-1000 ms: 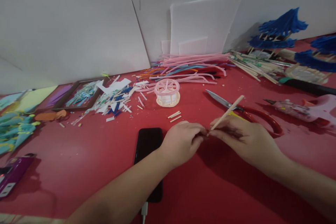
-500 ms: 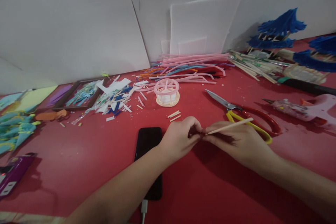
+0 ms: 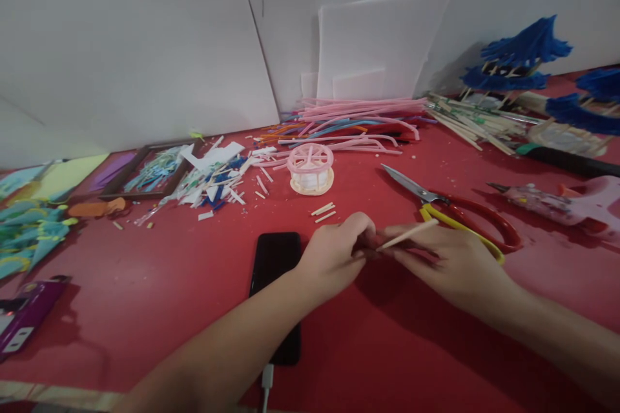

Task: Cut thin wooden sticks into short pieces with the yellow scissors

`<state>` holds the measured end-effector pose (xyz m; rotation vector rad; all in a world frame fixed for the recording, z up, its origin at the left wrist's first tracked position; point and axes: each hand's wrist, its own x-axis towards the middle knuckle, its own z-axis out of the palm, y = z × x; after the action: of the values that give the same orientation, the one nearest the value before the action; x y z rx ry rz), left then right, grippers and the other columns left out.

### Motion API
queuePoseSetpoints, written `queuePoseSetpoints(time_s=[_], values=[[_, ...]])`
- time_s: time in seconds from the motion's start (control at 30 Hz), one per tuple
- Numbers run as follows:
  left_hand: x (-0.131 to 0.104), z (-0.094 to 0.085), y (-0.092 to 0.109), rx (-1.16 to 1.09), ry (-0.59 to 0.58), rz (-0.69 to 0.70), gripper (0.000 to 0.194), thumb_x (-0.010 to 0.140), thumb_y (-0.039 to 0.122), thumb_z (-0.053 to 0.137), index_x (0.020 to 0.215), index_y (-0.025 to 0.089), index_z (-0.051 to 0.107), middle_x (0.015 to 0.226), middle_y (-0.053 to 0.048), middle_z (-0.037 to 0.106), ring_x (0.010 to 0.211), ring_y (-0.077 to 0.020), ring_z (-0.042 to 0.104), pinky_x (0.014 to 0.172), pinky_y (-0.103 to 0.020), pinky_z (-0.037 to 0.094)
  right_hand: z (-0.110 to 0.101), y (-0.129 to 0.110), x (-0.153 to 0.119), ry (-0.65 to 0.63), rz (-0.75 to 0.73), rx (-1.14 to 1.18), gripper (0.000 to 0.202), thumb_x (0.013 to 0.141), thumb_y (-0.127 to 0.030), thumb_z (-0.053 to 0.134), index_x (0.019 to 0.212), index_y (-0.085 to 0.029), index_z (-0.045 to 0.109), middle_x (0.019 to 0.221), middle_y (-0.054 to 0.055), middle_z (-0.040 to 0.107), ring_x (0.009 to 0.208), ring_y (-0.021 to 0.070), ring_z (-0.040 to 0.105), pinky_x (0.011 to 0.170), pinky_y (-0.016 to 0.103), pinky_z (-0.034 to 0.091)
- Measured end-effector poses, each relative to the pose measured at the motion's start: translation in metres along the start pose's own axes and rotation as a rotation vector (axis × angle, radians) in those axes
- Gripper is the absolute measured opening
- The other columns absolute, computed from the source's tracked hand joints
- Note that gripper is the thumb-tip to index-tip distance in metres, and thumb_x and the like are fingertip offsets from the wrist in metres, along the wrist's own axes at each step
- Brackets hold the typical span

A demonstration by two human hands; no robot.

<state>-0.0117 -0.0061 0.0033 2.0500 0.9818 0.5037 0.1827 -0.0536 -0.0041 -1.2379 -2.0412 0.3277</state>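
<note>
A thin pale wooden stick slants up to the right between the thumb and fingers of my right hand. My left hand is closed in a pinch at the stick's lower left end; what its fingertips hold is hidden. The fingertips of both hands meet above the red table. Several short stick pieces lie just beyond my left hand. Behind them stands a small round frame with a pink spoked ring on top and a pale base. My left forearm crosses over a black phone.
Scissors with red and yellow handles lie right of my hands, near a pink glue gun. Pink strips, a stick bundle and blue-roofed models stand behind. Scraps and a purple device are left.
The stick has shifted left and shows a shorter length beyond my right fingers. Both hands remain together; the whole view has moved slightly.
</note>
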Motion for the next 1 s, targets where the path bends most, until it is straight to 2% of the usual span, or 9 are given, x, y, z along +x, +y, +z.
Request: queuePoseSetpoints(time_s=[0.13, 0.3, 0.53, 0.73, 0.8, 0.9, 1.0], values=[[0.0014, 0.0002, -0.0016, 0.06, 0.02, -0.035, 0.03, 0.068, -0.003, 0.057, 0.081, 0.023, 0.051, 0.079, 0.007, 0.069, 0.071, -0.0109, 0.065, 0.063, -0.019, 0.047, -0.0003, -0.0026, 0.0009, -0.002, -0.013, -0.018, 0.025, 0.093, -0.023, 0.05, 0.091, -0.029, 0.074, 0.087, -0.002, 0.08, 0.077, 0.018, 0.076, 0.067, 0.028, 0.061], [0.0039, -0.0001, 0.001, 0.06, 0.05, -0.085, 0.023, 0.072, 0.007, 0.068, 0.079, 0.023, 0.052, 0.08, 0.005, 0.068, 0.074, -0.0126, 0.065, 0.064, -0.021, 0.047, 0.002, -0.0028, 0.0007, -0.01, 0.026, 0.067, 0.023, 0.093, -0.024, 0.053, 0.087, -0.028, 0.075, 0.083, -0.002, 0.079, 0.07, 0.0166, 0.075, 0.068, 0.028, 0.061], [0.004, 0.0017, 0.0016, 0.005, 0.024, -0.05, 0.039, 0.074, 0.006, 0.069, 0.105, 0.023, 0.054, 0.093, 0.001, 0.075, 0.089, -0.0179, 0.071, 0.08, -0.03, 0.053, 0.0043, -0.0075, 0.0017, 0.025, 0.063, 0.111, 0.018, 0.089, -0.019, 0.055, 0.087, -0.025, 0.072, 0.081, -0.002, 0.078, 0.069, 0.0142, 0.073, 0.068, 0.025, 0.06], [0.0045, -0.0009, 0.0023, -0.046, 0.024, -0.101, 0.032, 0.076, 0.011, 0.072, 0.101, 0.023, 0.057, 0.08, 0.003, 0.074, 0.083, -0.0186, 0.071, 0.077, -0.029, 0.052, 0.0049, -0.0058, 0.0048, 0.001, 0.044, 0.092, 0.021, 0.09, -0.019, 0.054, 0.087, -0.024, 0.073, 0.084, -0.001, 0.08, 0.075, 0.0149, 0.075, 0.072, 0.026, 0.061], [0.0046, -0.0016, 0.0023, -0.04, 0.019, -0.079, 0.033, 0.075, 0.013, 0.075, 0.1, 0.023, 0.055, 0.078, 0.004, 0.073, 0.08, -0.0182, 0.071, 0.075, -0.029, 0.051, 0.005, -0.0031, 0.0042, -0.027, 0.05, 0.101, 0.021, 0.091, -0.02, 0.054, 0.09, -0.025, 0.074, 0.091, 0.0, 0.08, 0.08, 0.0161, 0.076, 0.076, 0.028, 0.062], [0.0045, -0.0015, 0.0018, -0.017, 0.007, -0.01, 0.034, 0.074, 0.005, 0.071, 0.098, 0.022, 0.053, 0.08, 0.004, 0.074, 0.078, -0.0164, 0.071, 0.073, -0.027, 0.051, 0.0039, -0.0017, 0.0026, -0.054, 0.075, 0.136, 0.02, 0.09, -0.021, 0.056, 0.1, -0.025, 0.073, 0.101, 0.001, 0.08, 0.086, 0.0159, 0.076, 0.078, 0.027, 0.061], [0.0039, -0.0002, 0.0016, 0.061, 0.019, 0.028, 0.036, 0.072, 0.001, 0.067, 0.099, 0.022, 0.053, 0.086, 0.001, 0.074, 0.082, -0.0176, 0.071, 0.072, -0.027, 0.05, 0.0018, -0.0043, 0.0027, -0.042, 0.082, 0.159, 0.02, 0.087, -0.018, 0.056, 0.097, -0.025, 0.071, 0.096, -0.001, 0.08, 0.08, 0.0133, 0.076, 0.075, 0.023, 0.059]])
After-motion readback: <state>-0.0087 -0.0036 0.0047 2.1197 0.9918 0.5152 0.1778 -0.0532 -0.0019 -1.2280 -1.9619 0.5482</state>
